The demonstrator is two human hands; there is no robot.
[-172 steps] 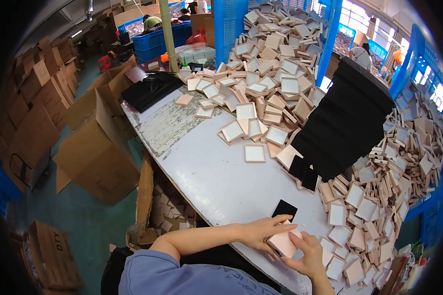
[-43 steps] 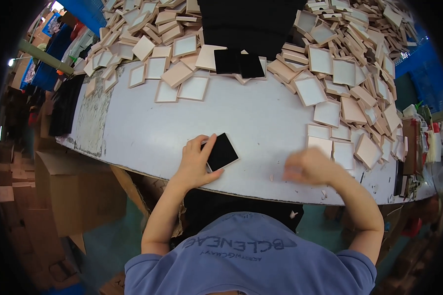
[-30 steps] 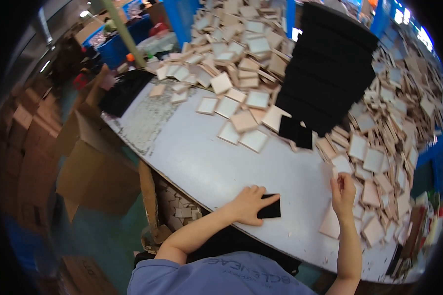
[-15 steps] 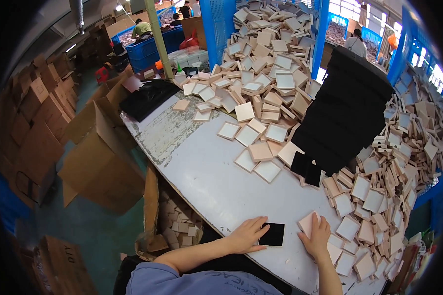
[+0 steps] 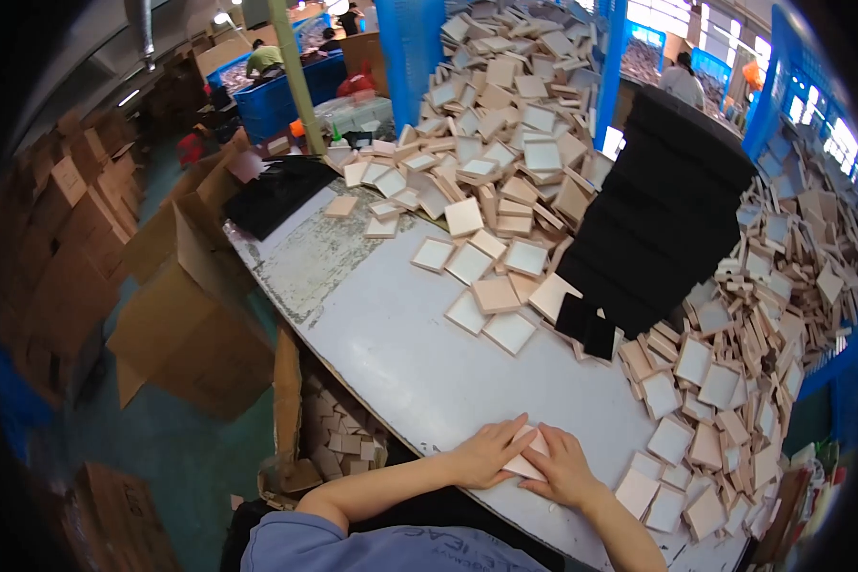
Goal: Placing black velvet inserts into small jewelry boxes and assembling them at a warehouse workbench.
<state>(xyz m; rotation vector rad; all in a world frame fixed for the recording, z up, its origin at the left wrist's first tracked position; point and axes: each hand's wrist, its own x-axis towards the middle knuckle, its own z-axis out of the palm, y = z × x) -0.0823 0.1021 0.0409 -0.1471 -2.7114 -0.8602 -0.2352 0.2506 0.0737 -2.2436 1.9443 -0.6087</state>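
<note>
Both my hands have come together at the front of the white table (image 5: 381, 357). Between them is a small, flat, pale pink cardboard box piece (image 5: 526, 464). My left hand (image 5: 491, 454) grips its left side, with fingers over the edge. My right hand (image 5: 564, 470) presses on the right side, fingers closed round it. The black square insert is out of sight, and whether it lies under the box piece is hidden. Two black squares (image 5: 584, 326) rest beside the heap of box pieces (image 5: 496, 296), some showing white insides.
A tall stack of black sheets (image 5: 660, 214) leans over the box heap. More box pieces (image 5: 705, 443) crowd the right side. Black plastic (image 5: 275, 195) lies at the table's far left. An open carton (image 5: 195, 334) stands on the floor, and another carton holds box pieces (image 5: 348, 434) below the table edge.
My right hand has moved left with the pink box piece and now meets my left hand. The black square by my left hand has gone out of sight.
</note>
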